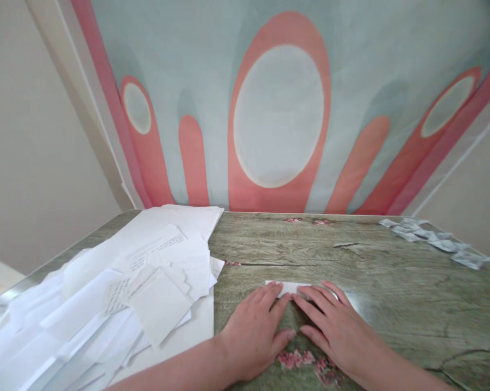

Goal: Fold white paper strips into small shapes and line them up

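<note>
A small folded strip of white paper [293, 288] lies flat on the wood-grain table, just past my fingertips. My left hand [258, 332] rests palm down, its fingers stretched over the left part of the strip and its near edge. From the other side my right hand [338, 326] lays its spread fingers along the right part of the same strip. Both hands are open, with the index fingertips almost meeting at the middle. The fingers partly cover the paper, so its folds are hard to make out.
A large pile of loose white papers [159, 320], some with printed text, spreads over the table's left side. Several small folded paper pieces [440, 241] lie in a row at the far right edge. A patterned panel [212, 70] rises behind the wooden table [412, 304].
</note>
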{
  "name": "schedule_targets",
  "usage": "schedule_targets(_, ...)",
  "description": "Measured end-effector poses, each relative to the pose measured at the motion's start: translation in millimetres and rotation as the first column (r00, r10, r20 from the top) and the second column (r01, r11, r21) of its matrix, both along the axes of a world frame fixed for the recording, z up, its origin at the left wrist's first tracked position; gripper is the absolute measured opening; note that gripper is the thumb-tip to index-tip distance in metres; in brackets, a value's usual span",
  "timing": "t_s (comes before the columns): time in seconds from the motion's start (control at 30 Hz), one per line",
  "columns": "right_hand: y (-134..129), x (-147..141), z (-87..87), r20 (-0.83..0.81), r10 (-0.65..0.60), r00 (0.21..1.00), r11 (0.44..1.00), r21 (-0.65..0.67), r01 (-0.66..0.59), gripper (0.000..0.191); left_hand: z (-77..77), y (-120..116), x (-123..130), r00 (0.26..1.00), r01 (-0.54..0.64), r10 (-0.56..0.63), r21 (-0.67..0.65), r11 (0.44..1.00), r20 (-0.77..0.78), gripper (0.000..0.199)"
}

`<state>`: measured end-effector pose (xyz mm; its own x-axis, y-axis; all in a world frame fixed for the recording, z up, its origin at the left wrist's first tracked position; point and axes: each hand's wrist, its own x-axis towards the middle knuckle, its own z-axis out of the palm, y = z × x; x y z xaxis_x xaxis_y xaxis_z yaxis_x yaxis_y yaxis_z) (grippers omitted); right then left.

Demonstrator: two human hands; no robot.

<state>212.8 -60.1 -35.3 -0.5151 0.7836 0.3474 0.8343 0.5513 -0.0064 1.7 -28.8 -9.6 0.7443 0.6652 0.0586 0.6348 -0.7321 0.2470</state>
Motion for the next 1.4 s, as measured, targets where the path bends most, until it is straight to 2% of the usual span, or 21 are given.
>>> schedule_targets(0.17, -0.6, -1.2, 0.6, 0.0, -0.04, 0.999, 0.999, 0.011, 0.04, 0.035, -3.0, -0.2, 1.1, 1.0, -0.003, 0.003, 0.001, 1.0, -0.006, 0.051)
schedule_targets(0.67, 0.6, -0.2, 2.3, 0.055, -0.026, 0.998, 0.999, -0.028, 0.028, 0.035, 1.8, 2.1, 4.0, 0.999, 0.023, -0.019, 0.067, 0.998, -0.05, 0.051)
schedule_targets(0.87, 2.2, -1.7, 1.2, 0.063, -0.031, 0.998, 0.999, -0.011, 0.032, 0.036, 6.6, 3.1, 5.1, 0.996, 0.048, -0.041, 0.086, 0.995, -0.076, 0.053)
schedule_targets(1.07, 1.9, -1.6, 5.4, 0.058, -0.026, 0.998, 1.0, 0.013, 0.025, 0.037, 3.5, 3.7, 4.8, 0.994, 0.066, -0.056, 0.113, 0.991, -0.091, 0.054)
schedule_targets(1.23, -0.7, 5.0, 11.5, 0.088, -0.061, 0.994, 0.998, 0.016, 0.06, 0.034, 5.1, 4.4, 6.2, 0.993, 0.067, -0.055, 0.116, 0.991, -0.1, 0.055)
schedule_targets(1.4, -0.2, 18.8, 9.2, 0.103, -0.116, 0.988, 0.993, 0.04, 0.113, 0.034, 6.4, 4.2, 6.0, 0.993, 0.065, -0.052, 0.124, 0.99, -0.107, 0.055)
